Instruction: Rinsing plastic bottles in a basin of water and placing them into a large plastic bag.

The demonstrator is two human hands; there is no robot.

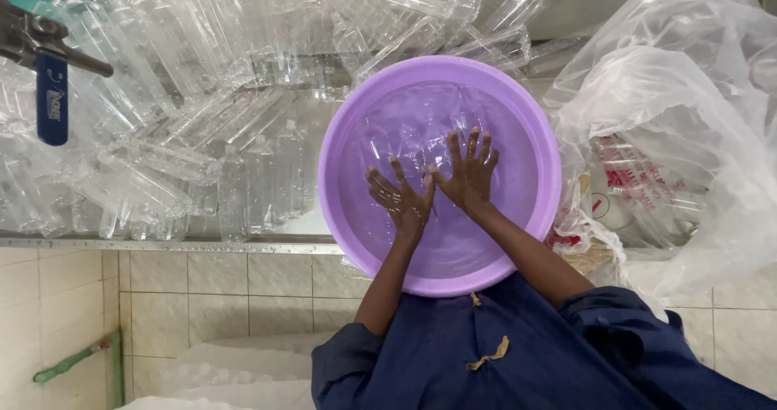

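Observation:
A round purple basin (350, 127) full of water stands in front of me. Both my hands are down in the water with fingers spread. My left hand (399, 194) and my right hand (468, 171) press flat on clear plastic bottles (409, 127) that lie under the water. Neither hand grips anything. The two hands are side by side, almost touching at the thumbs.
A heap of clear plastic bottles (202, 94) fills the sink to the left and behind the basin. A tap with a blue handle (51, 98) is at the far left. Large clear plastic bags (672, 127) lie to the right. White tiles (194, 297) cover the counter front below.

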